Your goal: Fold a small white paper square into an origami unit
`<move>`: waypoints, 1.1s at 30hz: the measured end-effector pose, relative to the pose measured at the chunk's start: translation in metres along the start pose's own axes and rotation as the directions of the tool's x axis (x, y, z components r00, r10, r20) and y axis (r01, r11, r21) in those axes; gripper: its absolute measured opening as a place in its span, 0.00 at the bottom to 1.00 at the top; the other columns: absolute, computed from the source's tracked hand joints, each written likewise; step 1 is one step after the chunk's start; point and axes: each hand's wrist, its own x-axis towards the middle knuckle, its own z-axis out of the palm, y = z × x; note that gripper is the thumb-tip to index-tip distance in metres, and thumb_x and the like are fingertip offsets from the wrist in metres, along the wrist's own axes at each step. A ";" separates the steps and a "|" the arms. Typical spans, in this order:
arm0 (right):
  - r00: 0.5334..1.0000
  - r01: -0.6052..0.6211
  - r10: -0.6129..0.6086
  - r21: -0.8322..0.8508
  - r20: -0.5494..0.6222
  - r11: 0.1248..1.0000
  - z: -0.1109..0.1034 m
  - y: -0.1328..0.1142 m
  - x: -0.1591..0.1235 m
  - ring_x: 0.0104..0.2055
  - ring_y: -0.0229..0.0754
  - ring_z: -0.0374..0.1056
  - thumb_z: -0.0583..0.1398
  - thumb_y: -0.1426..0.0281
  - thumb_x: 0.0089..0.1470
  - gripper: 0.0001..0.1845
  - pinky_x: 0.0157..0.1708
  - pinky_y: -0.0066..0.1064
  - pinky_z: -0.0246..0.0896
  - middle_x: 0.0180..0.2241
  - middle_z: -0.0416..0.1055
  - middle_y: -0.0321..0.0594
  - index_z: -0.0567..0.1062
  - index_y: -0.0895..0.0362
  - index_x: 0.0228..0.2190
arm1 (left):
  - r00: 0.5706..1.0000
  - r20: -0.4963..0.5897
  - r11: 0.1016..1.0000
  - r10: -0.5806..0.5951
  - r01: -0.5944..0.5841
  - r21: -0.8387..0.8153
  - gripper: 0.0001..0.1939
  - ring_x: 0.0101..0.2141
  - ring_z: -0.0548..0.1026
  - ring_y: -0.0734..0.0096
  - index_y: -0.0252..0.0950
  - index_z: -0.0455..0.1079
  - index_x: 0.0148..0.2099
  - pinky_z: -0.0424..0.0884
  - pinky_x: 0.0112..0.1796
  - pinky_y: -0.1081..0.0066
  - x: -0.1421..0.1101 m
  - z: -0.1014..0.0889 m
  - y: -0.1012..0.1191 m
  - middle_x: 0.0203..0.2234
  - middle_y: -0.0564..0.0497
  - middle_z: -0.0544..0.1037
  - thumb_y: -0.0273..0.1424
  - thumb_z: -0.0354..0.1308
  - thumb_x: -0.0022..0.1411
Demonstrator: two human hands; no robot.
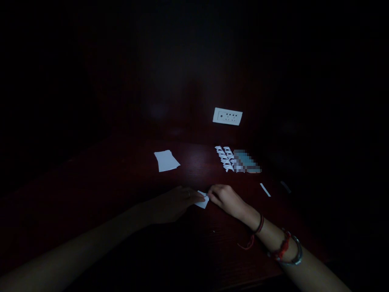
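A small folded piece of white paper (201, 204) is between my two hands, low over the dark red table. My left hand (179, 202) reaches in from the left, its thumb and fingers pinching the paper's left and upper part. From the right, my right hand (226, 199) pinches the paper's right corner with curled fingers. Beyond my left hand lies a stack of white paper sheets (167, 161). Small folded white paper pieces (225, 158) stand in rows past my right hand. The fold under my fingertips is partly hidden.
Beside the folded pieces sits a pixelated bluish flat object (245, 160). A narrow white paper strip (265, 190) and a dimmer strip (285, 187) lie to the right. A white wall socket (227, 116) is set behind the table (194, 178). The surroundings are very dark.
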 end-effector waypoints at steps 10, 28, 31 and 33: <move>0.998 -0.057 0.058 0.054 -0.005 0.997 0.002 0.003 0.003 0.27 0.34 0.63 0.51 0.74 0.51 0.07 0.29 0.23 0.56 0.25 0.68 0.39 0.67 0.60 0.25 | 1.000 -0.001 1.000 0.004 -0.004 0.022 0.30 0.48 0.60 0.64 0.42 0.49 0.57 0.56 0.46 0.64 0.000 0.002 -0.002 0.52 0.51 0.59 0.17 0.45 0.52; 0.999 -0.026 0.025 -0.027 -0.026 0.999 -0.006 -0.003 -0.001 0.29 0.34 0.63 0.50 0.74 0.52 0.07 0.31 0.23 0.57 0.27 0.66 0.38 0.68 0.60 0.28 | 1.000 -0.014 0.998 -0.021 0.022 0.062 0.31 0.47 0.61 0.65 0.43 0.51 0.55 0.57 0.43 0.65 0.002 0.007 -0.003 0.51 0.53 0.60 0.16 0.45 0.49; 0.999 0.040 -0.042 -0.097 -0.020 0.995 -0.014 -0.009 -0.002 0.32 0.34 0.62 0.50 0.74 0.53 0.08 0.33 0.24 0.57 0.31 0.65 0.39 0.69 0.59 0.33 | 1.000 -0.017 0.998 -0.018 0.019 0.062 0.31 0.47 0.61 0.64 0.43 0.51 0.55 0.57 0.43 0.65 0.002 0.009 -0.006 0.52 0.53 0.60 0.16 0.45 0.49; 0.995 0.102 -0.100 -0.139 0.022 0.985 -0.017 -0.012 -0.002 0.34 0.35 0.62 0.51 0.73 0.53 0.09 0.35 0.26 0.57 0.33 0.65 0.40 0.70 0.58 0.33 | 1.000 -0.018 0.998 0.000 0.001 0.061 0.31 0.47 0.61 0.64 0.43 0.51 0.55 0.57 0.42 0.65 0.002 0.009 -0.008 0.52 0.52 0.59 0.16 0.44 0.50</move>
